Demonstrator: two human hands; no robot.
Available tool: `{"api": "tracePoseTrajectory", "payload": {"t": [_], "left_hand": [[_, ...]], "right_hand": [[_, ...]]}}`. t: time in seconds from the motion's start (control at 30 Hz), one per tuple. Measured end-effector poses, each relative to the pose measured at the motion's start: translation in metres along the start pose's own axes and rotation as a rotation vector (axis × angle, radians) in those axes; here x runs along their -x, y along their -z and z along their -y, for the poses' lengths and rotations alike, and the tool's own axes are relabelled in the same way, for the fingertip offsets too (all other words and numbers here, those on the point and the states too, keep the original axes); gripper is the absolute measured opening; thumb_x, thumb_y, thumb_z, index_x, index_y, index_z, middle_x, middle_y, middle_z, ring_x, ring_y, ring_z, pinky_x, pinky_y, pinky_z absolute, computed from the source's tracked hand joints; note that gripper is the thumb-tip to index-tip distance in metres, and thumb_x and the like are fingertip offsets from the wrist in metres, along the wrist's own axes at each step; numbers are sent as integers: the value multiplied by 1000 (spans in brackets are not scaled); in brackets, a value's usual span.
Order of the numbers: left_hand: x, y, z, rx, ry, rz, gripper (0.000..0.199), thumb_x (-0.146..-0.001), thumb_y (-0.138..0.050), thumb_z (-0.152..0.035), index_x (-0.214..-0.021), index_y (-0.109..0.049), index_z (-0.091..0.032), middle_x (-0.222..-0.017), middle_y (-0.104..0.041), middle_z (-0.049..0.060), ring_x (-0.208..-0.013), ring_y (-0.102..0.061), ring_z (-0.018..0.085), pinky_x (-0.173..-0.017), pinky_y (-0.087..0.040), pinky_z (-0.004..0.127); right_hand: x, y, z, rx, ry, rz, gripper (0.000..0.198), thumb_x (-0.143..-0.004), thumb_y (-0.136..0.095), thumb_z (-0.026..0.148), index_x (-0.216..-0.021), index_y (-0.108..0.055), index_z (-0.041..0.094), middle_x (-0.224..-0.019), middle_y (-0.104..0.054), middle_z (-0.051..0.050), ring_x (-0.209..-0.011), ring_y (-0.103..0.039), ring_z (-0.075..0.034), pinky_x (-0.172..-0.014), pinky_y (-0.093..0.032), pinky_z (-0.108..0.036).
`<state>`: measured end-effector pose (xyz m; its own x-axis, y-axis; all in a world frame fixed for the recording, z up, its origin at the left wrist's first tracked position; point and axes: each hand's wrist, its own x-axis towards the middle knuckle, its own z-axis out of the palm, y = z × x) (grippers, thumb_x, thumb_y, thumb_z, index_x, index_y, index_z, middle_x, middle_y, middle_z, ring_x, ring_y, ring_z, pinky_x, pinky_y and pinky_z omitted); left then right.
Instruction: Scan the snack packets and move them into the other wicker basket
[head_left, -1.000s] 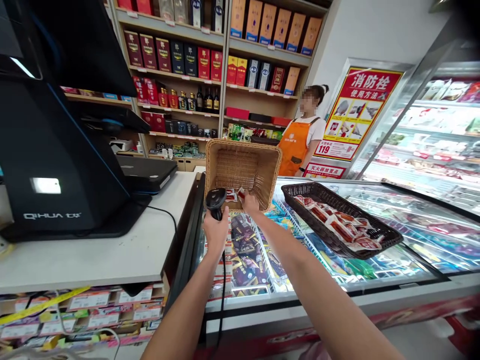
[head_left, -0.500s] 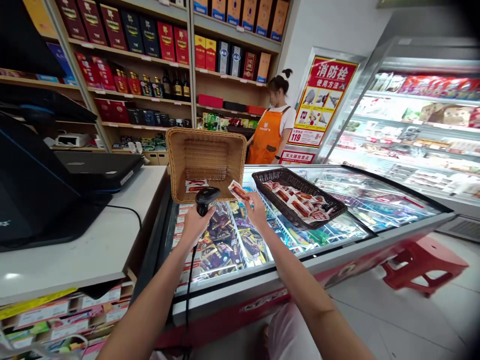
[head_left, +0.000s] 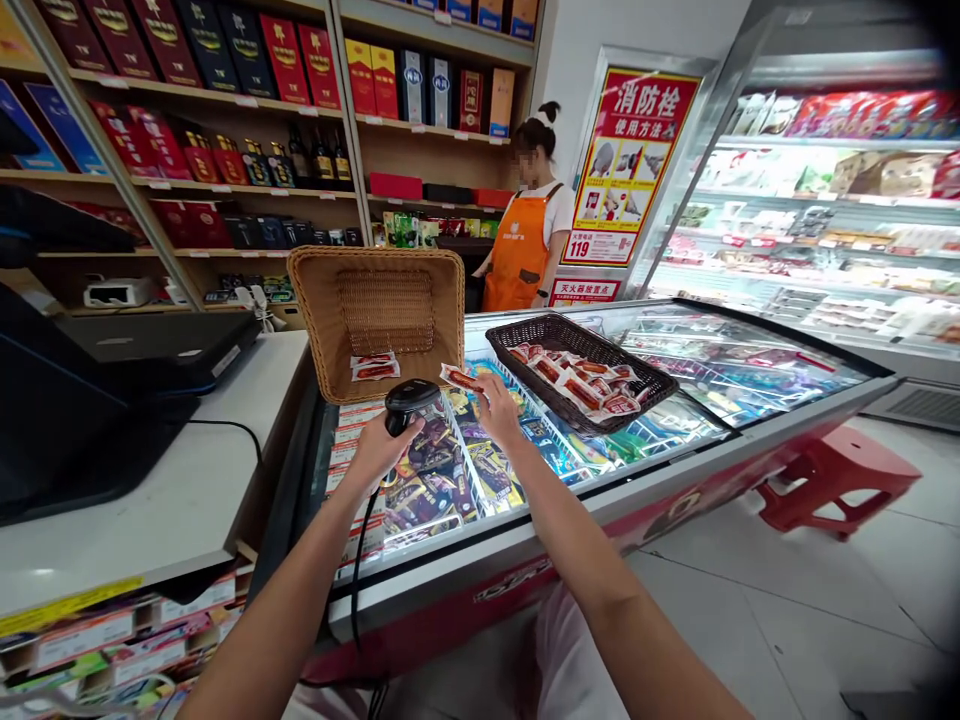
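Observation:
My left hand (head_left: 381,452) is wrapped round the handle of a black barcode scanner (head_left: 412,396), whose cord runs down past the freezer's front. In my right hand (head_left: 496,405) a packaged sausage (head_left: 459,377) is pinched by one end, its other end pointing left toward the scanner. Behind both hands a tan wicker basket (head_left: 301,320) stands tipped with its opening toward me, and a couple of sausage packs (head_left: 375,370) lie inside it. To the right, a dark brown woven basket (head_left: 517,335) holds several more packaged sausages (head_left: 585,388).
Both baskets rest on a glass-topped freezer (head_left: 675,450) full of packaged goods. A white counter (head_left: 165,450) with black checkout equipment (head_left: 67,400) is at left. A person in an orange apron (head_left: 517,250) stands behind. A red stool (head_left: 836,480) is on the floor at right.
The sausage in my right hand has turned flatter and come slightly lower, near the scanner head. The whole view has shifted a little; both hands keep their holds.

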<state>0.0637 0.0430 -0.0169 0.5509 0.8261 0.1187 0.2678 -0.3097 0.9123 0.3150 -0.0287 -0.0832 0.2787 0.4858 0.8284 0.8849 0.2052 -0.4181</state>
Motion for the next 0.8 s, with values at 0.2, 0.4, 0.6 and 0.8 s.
{"api": "tracePoseTrajectory", "payload": {"t": [0.2, 0.4, 0.6, 0.8], "left_hand": [[-1, -1, 2, -41, 0, -33, 43, -75, -76, -64, -76, -59, -24, -52, -57, -3, -50, -53, 18, -52, -38, 28], [1, 1, 0, -41, -11, -23, 43, -75, -75, -64, -76, -59, -24, -52, -58, -2, -50, -52, 18, -53, -38, 29], [1, 0, 1, -58, -19, 2, 43, -76, -73, -65, -73, -57, -25, -51, -58, -2, -49, -51, 17, -53, -39, 29], [6, -1, -5, -76, -28, -1, 42, -78, -73, -64, -78, -61, -23, -53, -58, -2, -51, -53, 18, -54, -37, 29]], "right_hand": [[-1, 0, 5, -22, -20, 4, 24, -106, -45, 20, -112, -68, 23, -119, -70, -13, -122, -67, -27, -107, -58, -47], [-1, 3, 6, -18, -43, 20, 24, -106, -45, 20, -112, -68, 23, -119, -70, -13, -120, -68, -28, -103, -60, -46], [-2, 4, 7, -2, -54, 27, 25, -105, -45, 18, -112, -68, 23, -120, -70, -13, -122, -67, -27, -101, -60, -43], [-2, 5, 11, -4, -87, 37, 27, -102, -45, 14, -113, -68, 23, -122, -69, -13, -124, -66, -27, -107, -57, -43]]}}
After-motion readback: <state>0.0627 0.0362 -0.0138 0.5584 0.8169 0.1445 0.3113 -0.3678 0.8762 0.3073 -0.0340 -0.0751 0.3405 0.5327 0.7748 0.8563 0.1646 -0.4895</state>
